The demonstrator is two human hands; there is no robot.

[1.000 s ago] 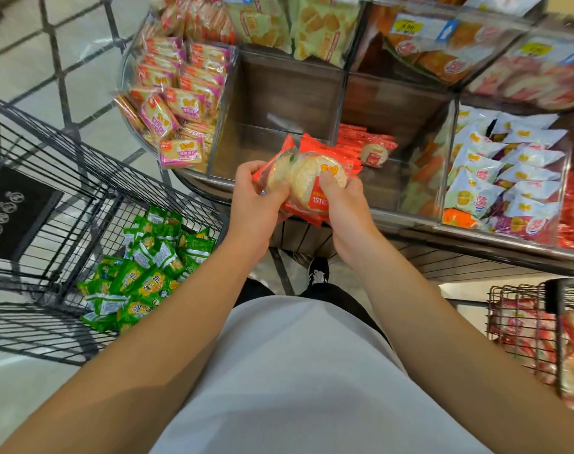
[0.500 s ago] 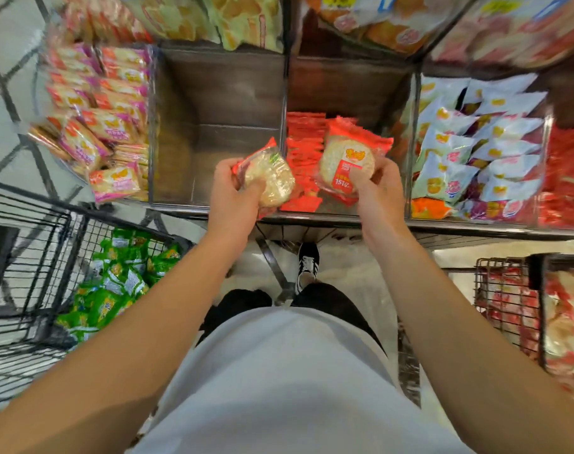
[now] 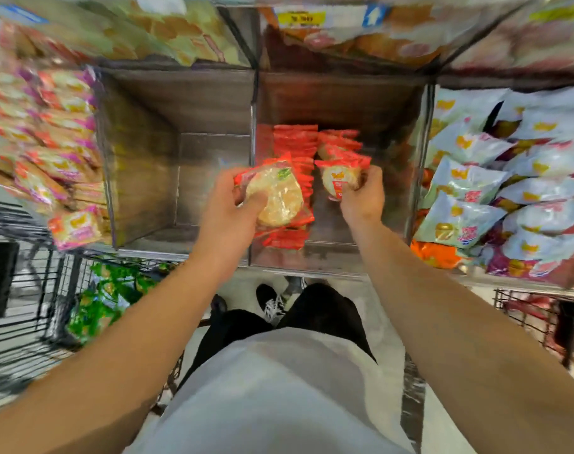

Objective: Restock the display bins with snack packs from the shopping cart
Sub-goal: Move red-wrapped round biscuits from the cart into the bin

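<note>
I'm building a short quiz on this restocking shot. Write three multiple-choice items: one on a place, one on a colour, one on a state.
1. Where does the right hand hold its red snack pack?
A. Over the bin with red packs
B. Over the shopping cart
C. Over the white packs

2. What colour are the packs in the shopping cart?
A. Blue
B. Green
C. Black

3. What is the left hand doing?
A. Hanging open
B. Pushing the cart
C. Gripping a round snack pack

Answers: 1 A, the pack sits above the stacked red packs. 2 B, the green packs show through the wire. 3 C, its fingers curl round the wrapper.
</note>
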